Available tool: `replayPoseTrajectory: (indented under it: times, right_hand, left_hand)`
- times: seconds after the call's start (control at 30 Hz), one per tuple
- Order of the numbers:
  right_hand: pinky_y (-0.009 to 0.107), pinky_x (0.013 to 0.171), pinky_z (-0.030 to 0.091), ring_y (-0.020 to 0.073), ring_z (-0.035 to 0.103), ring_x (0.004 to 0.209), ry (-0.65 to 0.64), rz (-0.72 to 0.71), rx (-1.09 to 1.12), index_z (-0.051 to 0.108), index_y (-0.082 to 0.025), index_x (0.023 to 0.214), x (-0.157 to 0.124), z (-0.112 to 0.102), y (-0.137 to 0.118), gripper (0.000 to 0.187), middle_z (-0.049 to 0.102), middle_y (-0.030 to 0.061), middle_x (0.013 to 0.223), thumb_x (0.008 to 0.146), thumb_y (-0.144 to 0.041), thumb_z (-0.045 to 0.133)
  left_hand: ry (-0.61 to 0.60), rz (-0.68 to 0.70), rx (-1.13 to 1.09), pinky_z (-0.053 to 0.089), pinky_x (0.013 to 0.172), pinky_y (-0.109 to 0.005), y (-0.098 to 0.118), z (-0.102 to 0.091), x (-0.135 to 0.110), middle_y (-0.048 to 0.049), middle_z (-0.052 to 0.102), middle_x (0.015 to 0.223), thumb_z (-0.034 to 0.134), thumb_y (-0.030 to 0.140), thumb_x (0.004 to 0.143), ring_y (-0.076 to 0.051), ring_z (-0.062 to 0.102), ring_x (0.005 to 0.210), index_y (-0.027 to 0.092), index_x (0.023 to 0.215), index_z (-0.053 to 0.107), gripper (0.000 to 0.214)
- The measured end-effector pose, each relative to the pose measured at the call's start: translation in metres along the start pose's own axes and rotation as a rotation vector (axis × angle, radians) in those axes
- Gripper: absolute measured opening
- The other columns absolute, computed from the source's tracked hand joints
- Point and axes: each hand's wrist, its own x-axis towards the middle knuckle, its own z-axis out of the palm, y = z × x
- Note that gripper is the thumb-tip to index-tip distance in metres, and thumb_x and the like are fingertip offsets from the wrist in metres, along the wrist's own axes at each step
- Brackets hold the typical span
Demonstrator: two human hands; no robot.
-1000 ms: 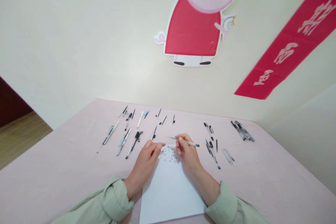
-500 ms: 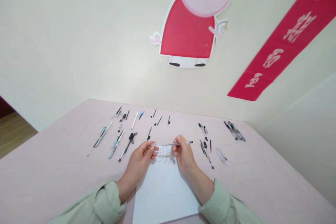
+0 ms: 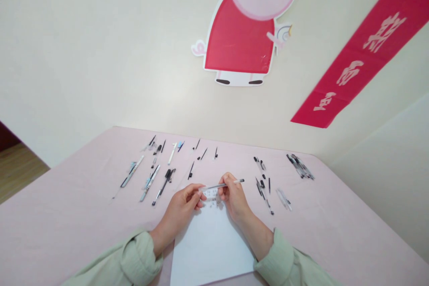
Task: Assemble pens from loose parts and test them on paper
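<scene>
My right hand (image 3: 234,199) pinches a thin pen refill (image 3: 224,185) that lies nearly level, its pale end pointing right. My left hand (image 3: 182,208) is closed at the refill's left tip, fingertips touching it. Both hands hover over the far end of a white paper sheet (image 3: 211,246) that carries small scribbled marks (image 3: 212,196). Pale green sleeves cover both forearms.
The pink table (image 3: 67,223) holds scattered pens and pen parts: several at the left (image 3: 149,182), small caps and refills at the back (image 3: 201,154), more at the right (image 3: 263,187), a bundle of pens (image 3: 300,166) at far right. A wall with a cartoon cut-out and red banner stands behind.
The refill in my right hand has tipped from pointing left-upward to nearly level, and my left fingers have closed onto its left tip. The view shifted slightly.
</scene>
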Motion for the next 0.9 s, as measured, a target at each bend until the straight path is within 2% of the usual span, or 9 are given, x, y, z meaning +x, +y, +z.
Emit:
replayPoseTrajectory:
  times: [0.1,0.27,0.37,0.43,0.67,0.9]
  right_hand:
    - [0.016,0.038,0.028,0.0049,0.035,0.036,-0.010,-0.011,-0.019,0.049,-0.019,0.063,0.001,-0.001,0.001,0.032,0.049,-0.0062,0.044,0.079,-0.045,0.059]
    - [0.015,0.036,0.024,0.0044,0.032,0.034,-0.006,-0.017,-0.035,0.050,-0.018,0.062,0.004,-0.003,0.006,0.037,0.046,-0.0064,0.041,0.081,-0.049,0.057]
    - [0.016,0.036,0.024,0.0047,0.031,0.034,0.010,0.000,-0.030,0.051,-0.018,0.063,0.004,-0.004,0.007,0.041,0.046,-0.0064,0.040,0.080,-0.055,0.057]
    - [0.016,0.036,0.024,0.0050,0.031,0.034,0.020,0.001,-0.040,0.051,-0.018,0.063,0.005,-0.004,0.008,0.043,0.045,-0.0064,0.039,0.079,-0.057,0.058]
    - [0.017,0.037,0.021,0.0048,0.030,0.035,0.071,-0.018,-0.100,0.052,-0.018,0.064,0.004,-0.001,0.012,0.044,0.044,-0.0068,0.042,0.080,-0.058,0.054]
    - [0.016,0.038,0.023,0.0051,0.032,0.036,0.088,-0.035,-0.127,0.051,-0.019,0.063,0.002,0.002,0.012,0.044,0.043,-0.0068,0.042,0.082,-0.058,0.053]
  left_hand:
    - [-0.066,0.001,0.003,0.046,0.052,-0.025,0.001,0.001,-0.001,-0.0010,0.066,0.070,0.055,0.048,0.080,-0.011,0.054,0.052,0.015,0.095,0.061,0.037]
    - [-0.180,-0.026,0.088,0.042,0.047,-0.023,0.000,0.004,-0.004,-0.0008,0.063,0.064,0.049,0.050,0.085,-0.010,0.051,0.047,0.016,0.074,0.057,0.037]
    - [-0.214,-0.027,0.155,0.037,0.045,-0.022,-0.003,0.004,-0.006,0.0009,0.062,0.061,0.043,0.049,0.088,-0.010,0.049,0.045,0.016,0.080,0.059,0.037]
    - [-0.225,-0.025,0.192,0.035,0.044,-0.021,-0.003,0.004,-0.007,0.0023,0.060,0.057,0.041,0.048,0.089,-0.010,0.048,0.043,0.016,0.083,0.060,0.037]
    - [-0.208,0.018,0.293,0.036,0.048,-0.023,0.005,0.006,-0.010,0.0044,0.054,0.050,0.038,0.044,0.090,-0.012,0.046,0.044,0.019,0.078,0.058,0.034]
    - [-0.185,0.029,0.320,0.037,0.051,-0.024,0.005,0.005,-0.009,0.0053,0.052,0.049,0.039,0.047,0.090,-0.014,0.047,0.045,0.021,0.076,0.056,0.034]
